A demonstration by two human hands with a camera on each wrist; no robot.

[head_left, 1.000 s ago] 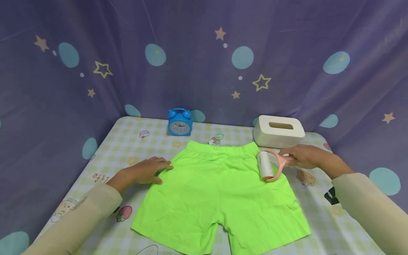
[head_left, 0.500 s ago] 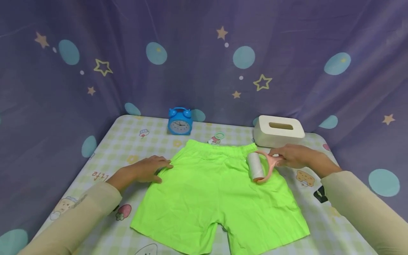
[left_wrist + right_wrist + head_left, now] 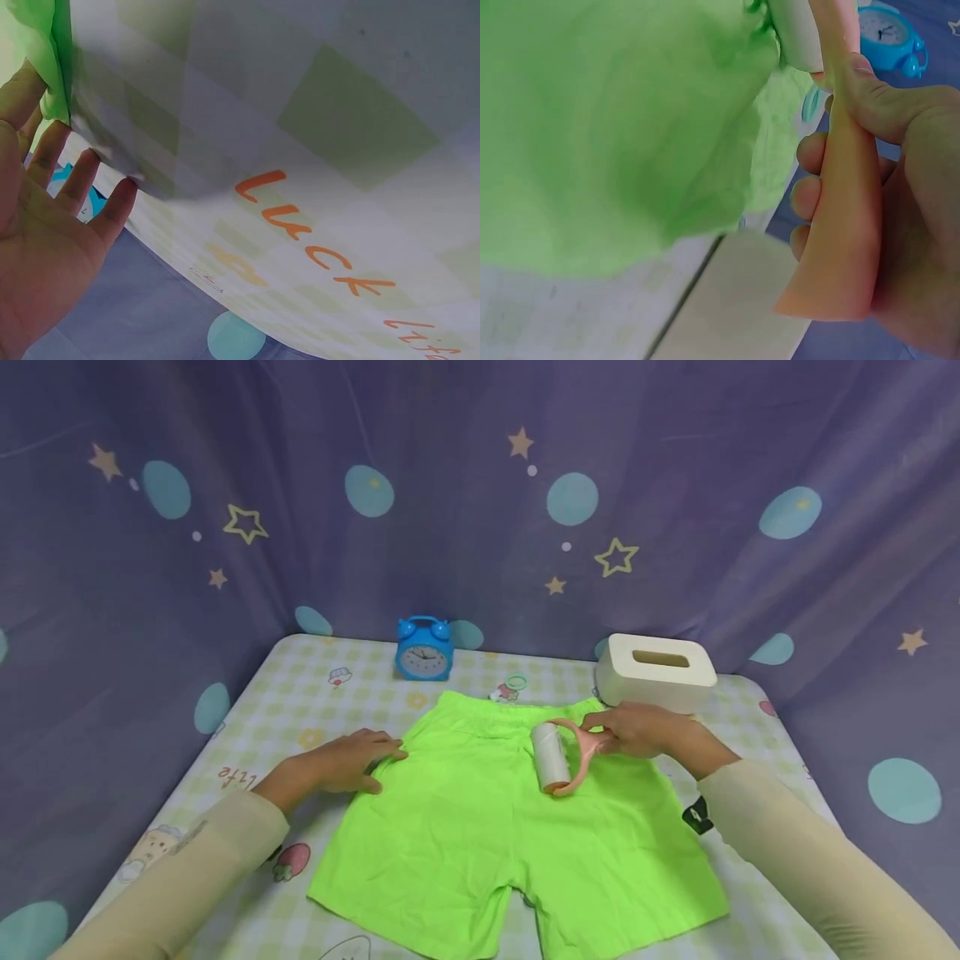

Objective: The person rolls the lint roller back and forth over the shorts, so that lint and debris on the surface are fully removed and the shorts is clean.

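Neon green shorts (image 3: 442,818) lie spread flat, waistband away from me. My right hand (image 3: 637,729) grips the pink handle of a lint roller (image 3: 552,760), its white roll lying on the shorts just below the waistband, near the middle. In the right wrist view the thumb and fingers wrap the flared handle (image 3: 844,225). My left hand (image 3: 347,762) rests at the left side of the shorts, fingers extended. The left wrist view shows its thumb and fingertips at the fabric's edge (image 3: 56,90), with other fingertips touching the tablecloth.
A blue alarm clock (image 3: 423,652) stands at the back of the table. To its right are a small green ring (image 3: 516,682) and a cream tissue box (image 3: 658,670), the box close beyond my right hand. A checked cloth (image 3: 300,677) covers the table; a purple curtain (image 3: 465,410) hangs behind.
My right hand has moved the lint roller leftward across the shorts, from their right edge to near the middle. The left hand and the shorts have stayed in place.
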